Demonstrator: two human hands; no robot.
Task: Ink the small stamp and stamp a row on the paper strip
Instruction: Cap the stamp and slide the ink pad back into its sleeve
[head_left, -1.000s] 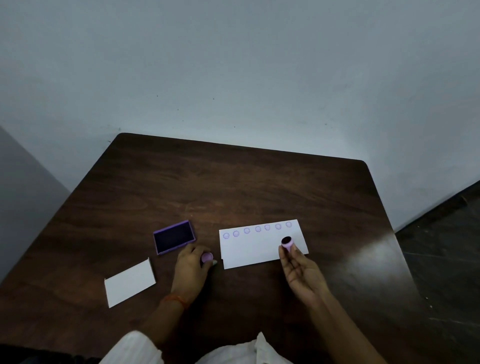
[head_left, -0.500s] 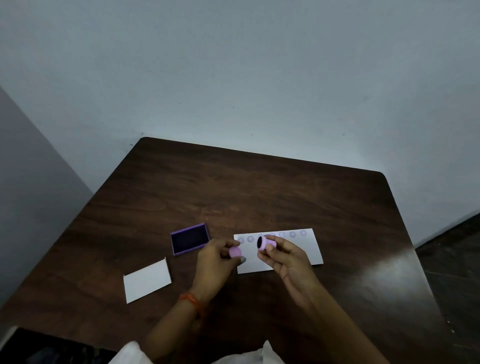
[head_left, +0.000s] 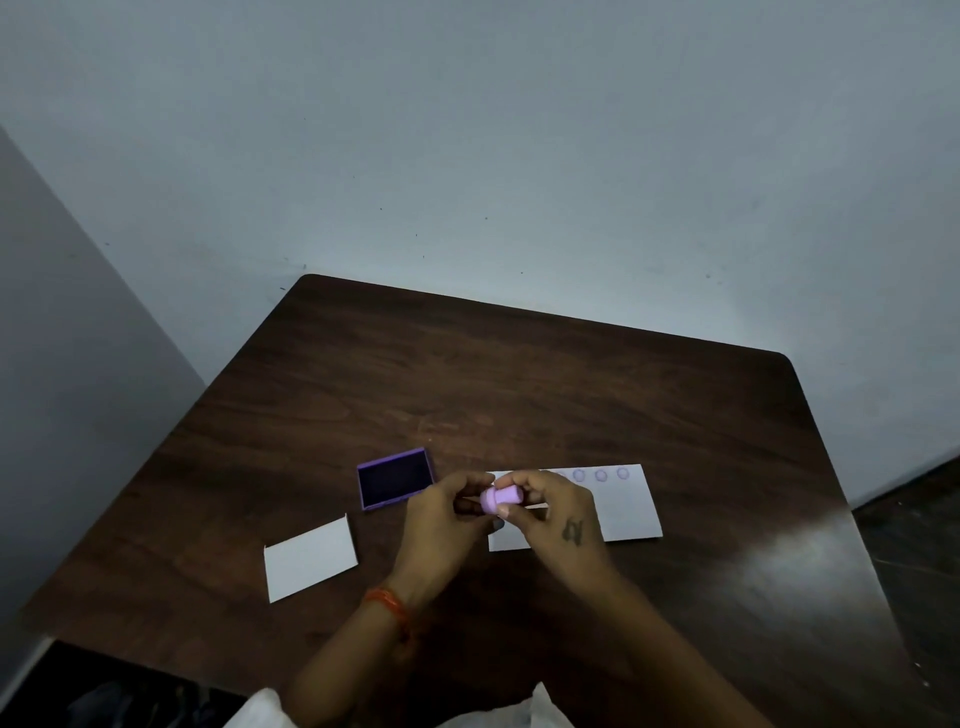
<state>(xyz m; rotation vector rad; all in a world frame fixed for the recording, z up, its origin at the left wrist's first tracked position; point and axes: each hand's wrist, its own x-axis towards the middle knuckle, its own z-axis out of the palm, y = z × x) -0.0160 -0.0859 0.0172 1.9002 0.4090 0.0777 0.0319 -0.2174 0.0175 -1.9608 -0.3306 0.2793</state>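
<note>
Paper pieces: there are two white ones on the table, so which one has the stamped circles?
The longer strip on the right, partly under the hands; purple circles run along its far edge. The smaller card at left is blank.

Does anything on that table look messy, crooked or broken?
Nothing stands out. The ink pad sits open and flat with no ink spilled around it, the paper strip lies flat with its stamped circles in an even row along the far edge, and the small white card is slightly turned but undamaged. Both hands hold the stamp above the strip.
</note>
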